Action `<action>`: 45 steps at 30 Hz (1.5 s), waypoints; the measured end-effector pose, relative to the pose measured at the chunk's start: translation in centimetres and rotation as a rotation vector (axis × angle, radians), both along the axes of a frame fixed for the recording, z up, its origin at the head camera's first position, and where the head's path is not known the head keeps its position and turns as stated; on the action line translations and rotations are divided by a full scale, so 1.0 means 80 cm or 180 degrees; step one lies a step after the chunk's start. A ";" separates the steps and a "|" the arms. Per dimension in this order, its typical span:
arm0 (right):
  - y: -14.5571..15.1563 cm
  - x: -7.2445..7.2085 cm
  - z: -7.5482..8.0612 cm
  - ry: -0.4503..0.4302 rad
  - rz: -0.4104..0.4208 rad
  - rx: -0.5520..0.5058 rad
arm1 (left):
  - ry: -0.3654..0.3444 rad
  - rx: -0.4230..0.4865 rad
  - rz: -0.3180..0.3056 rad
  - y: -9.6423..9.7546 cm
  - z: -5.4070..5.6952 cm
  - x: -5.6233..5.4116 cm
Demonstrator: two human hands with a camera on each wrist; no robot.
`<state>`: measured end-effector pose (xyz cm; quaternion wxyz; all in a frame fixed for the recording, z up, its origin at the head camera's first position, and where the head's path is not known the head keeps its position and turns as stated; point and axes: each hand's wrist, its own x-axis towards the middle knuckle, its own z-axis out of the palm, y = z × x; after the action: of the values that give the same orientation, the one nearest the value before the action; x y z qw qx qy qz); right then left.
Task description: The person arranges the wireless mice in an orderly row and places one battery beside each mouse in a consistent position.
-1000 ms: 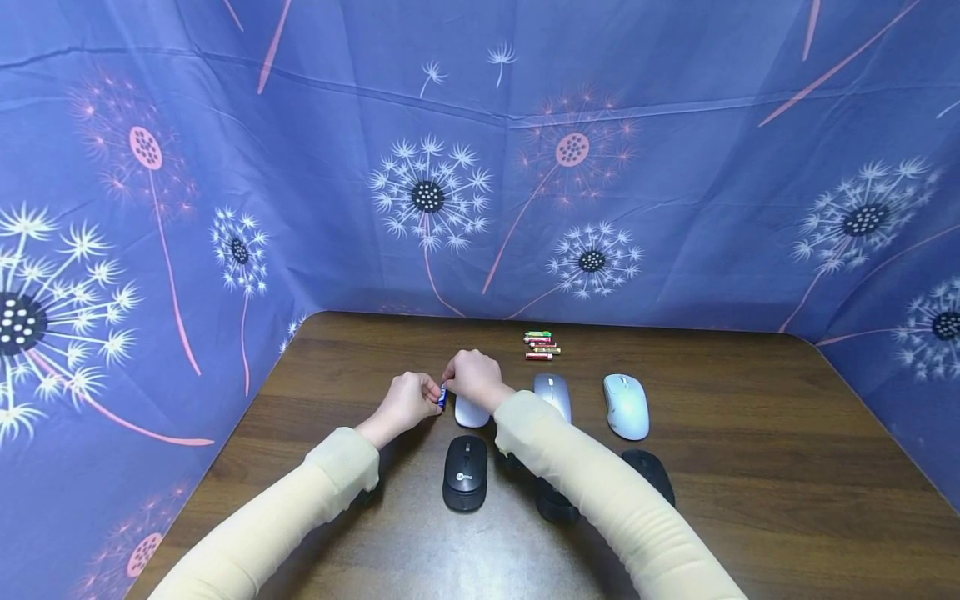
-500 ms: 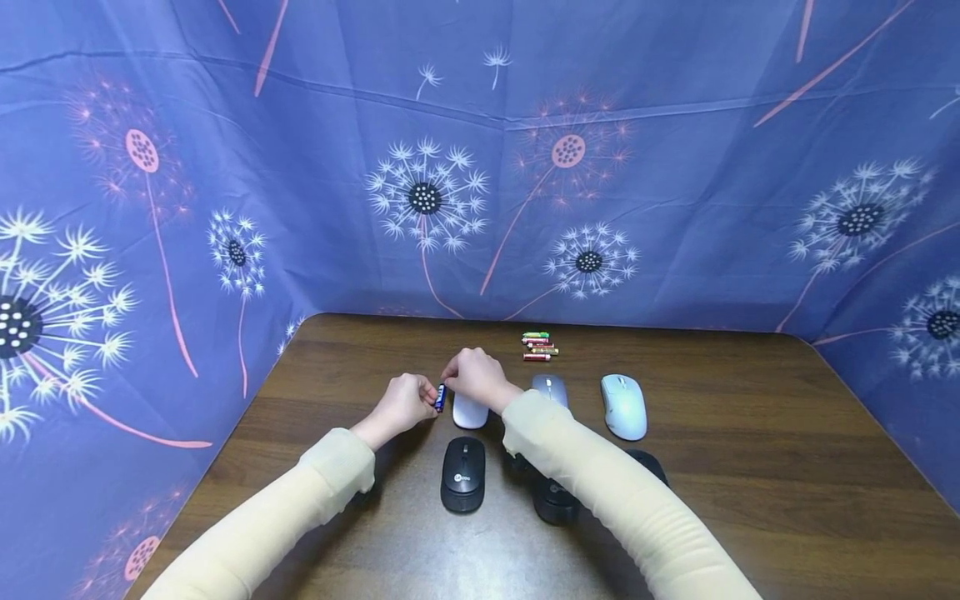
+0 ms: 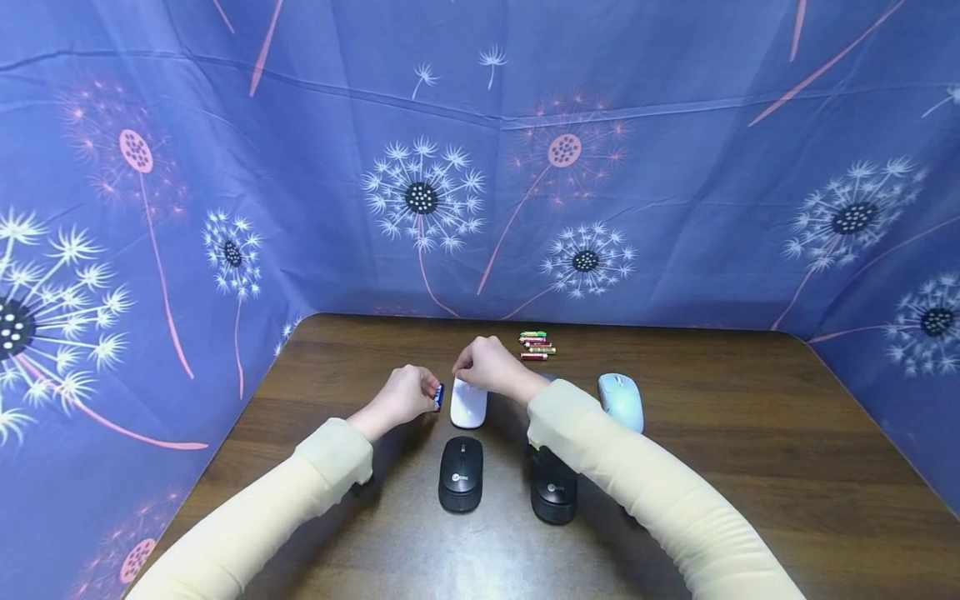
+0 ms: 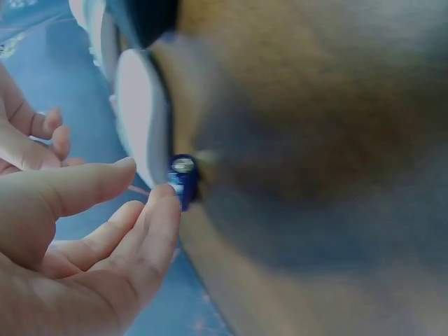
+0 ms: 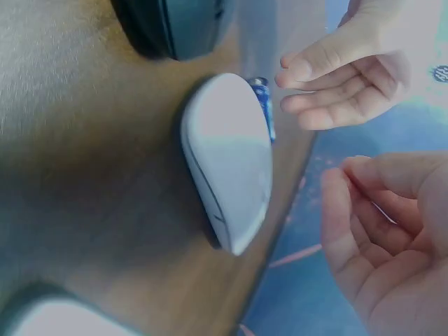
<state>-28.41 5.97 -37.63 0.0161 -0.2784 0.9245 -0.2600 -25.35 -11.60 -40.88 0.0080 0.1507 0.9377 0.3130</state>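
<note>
A blue battery [image 3: 439, 397] lies on the table along the left side of a white computer mouse [image 3: 468, 404]. My left hand [image 3: 408, 394] is beside the battery. In the left wrist view a fingertip is at the battery's side [image 4: 183, 183], while the thumb stands apart from it. My right hand [image 3: 491, 365] hovers over the far end of the white mouse. Its fingers are loosely curled, thumb and index tips close together, with nothing seen between them in the right wrist view.
Two black mice [image 3: 461, 475] [image 3: 553, 487] stand nearer, the second partly behind my right sleeve. A pale blue mouse [image 3: 621, 402] is on the right. Several batteries [image 3: 536, 346] lie in a group at the back of the wooden table [image 3: 720, 417], before a blue dandelion curtain [image 3: 675, 167].
My right hand has left the battery and moved right and up, uncovering more of the white mouse. My left hand stays by the battery. The head view has shifted slightly.
</note>
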 end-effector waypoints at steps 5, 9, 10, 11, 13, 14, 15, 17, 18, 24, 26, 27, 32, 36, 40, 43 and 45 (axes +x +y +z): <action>0.020 0.002 0.015 -0.0265 0.0006 -0.0144 | 0.0079 -0.0112 -0.0140 0.013 0.018 -0.002; 0.040 0.003 0.026 -0.0436 -0.0040 -0.0204 | 0.0010 -0.0093 -0.0260 0.029 0.032 -0.003; 0.045 0.003 0.028 -0.0449 -0.0045 -0.0201 | -0.0019 -0.0070 -0.0277 0.033 0.035 -0.004; 0.051 0.003 0.029 -0.0469 -0.0067 -0.0203 | -0.0056 -0.0042 -0.0289 0.038 0.039 -0.004; 0.061 0.004 0.031 -0.0503 -0.0122 -0.0249 | -0.0147 0.0010 -0.0296 0.047 0.045 -0.005; 0.067 0.003 0.032 -0.0514 -0.0157 -0.0266 | -0.0200 0.0055 -0.0309 0.051 0.049 -0.006; 0.072 0.003 0.032 -0.0515 -0.0185 -0.0285 | -0.0249 0.0104 -0.0322 0.055 0.052 -0.007; 0.083 0.002 0.031 -0.0546 -0.0251 -0.0349 | -0.0343 0.0214 -0.0331 0.062 0.057 -0.009; 0.088 0.002 0.031 -0.0557 -0.0280 -0.0368 | -0.0395 0.0268 -0.0329 0.066 0.060 -0.009; 0.117 -0.002 0.027 -0.0755 -0.0445 -0.0499 | -0.0533 0.0434 -0.0291 0.084 0.069 -0.012; 0.125 -0.003 0.026 -0.0807 -0.0510 -0.0542 | -0.0567 0.0484 -0.0251 0.091 0.070 -0.014; 0.129 -0.004 0.026 -0.0833 -0.0544 -0.0572 | -0.0607 0.0523 -0.0217 0.094 0.070 -0.015; 0.148 -0.010 0.025 -0.0833 -0.0745 -0.0613 | -0.0964 0.0977 -0.0030 0.108 0.070 -0.027; 0.158 -0.017 0.020 -0.0923 -0.0996 -0.0691 | -0.1244 0.1330 0.0075 0.117 0.065 -0.040; 0.165 -0.021 0.015 -0.1172 -0.1209 -0.0908 | -0.1486 0.1599 0.0158 0.124 0.058 -0.052; 0.168 -0.026 0.008 -0.1381 -0.1352 -0.1150 | -0.1644 0.1799 0.0181 0.128 0.052 -0.059; 0.171 -0.030 0.003 -0.1506 -0.1398 -0.1315 | -0.1724 0.1888 0.0190 0.131 0.049 -0.063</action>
<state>-30.78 19.62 -37.42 0.1165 -0.0033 0.8609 -0.4952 -30.37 -1.13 -36.94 0.2019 0.0313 0.7746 0.5986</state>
